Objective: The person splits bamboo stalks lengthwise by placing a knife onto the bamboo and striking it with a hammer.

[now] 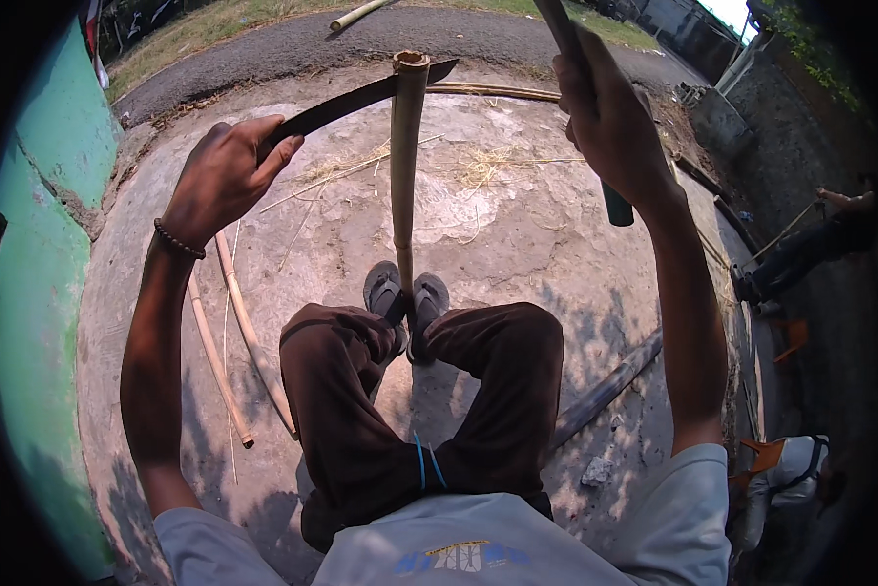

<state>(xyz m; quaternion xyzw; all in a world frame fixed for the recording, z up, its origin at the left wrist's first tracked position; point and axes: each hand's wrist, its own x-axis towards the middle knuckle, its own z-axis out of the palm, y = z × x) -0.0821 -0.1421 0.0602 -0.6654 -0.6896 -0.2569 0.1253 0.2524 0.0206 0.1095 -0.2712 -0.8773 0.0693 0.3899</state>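
Note:
Between my sandalled feet (385, 293) a bamboo pole (407, 161) stands upright, its hollow top end facing up. My left hand (226, 174) is closed round the handle of a machete (339, 110). Its dark blade crosses the pole just below the top, seemingly on the far side, with the tip showing to the right. Whether the blade bites into the bamboo I cannot tell. Raised at the upper right, my right hand (610, 122) grips a long tool with a green handle end (617, 205). The tool's upper end is cut off by the picture's edge, so its kind is unclear.
Bamboo pieces (249, 322) lie left of my legs, and a dark pole (610, 391) lies at the right. Pale shavings (483, 166) litter the concrete. A green wall (43, 293) borders the left. Two other people (820, 234) are at the right, one holding a stick.

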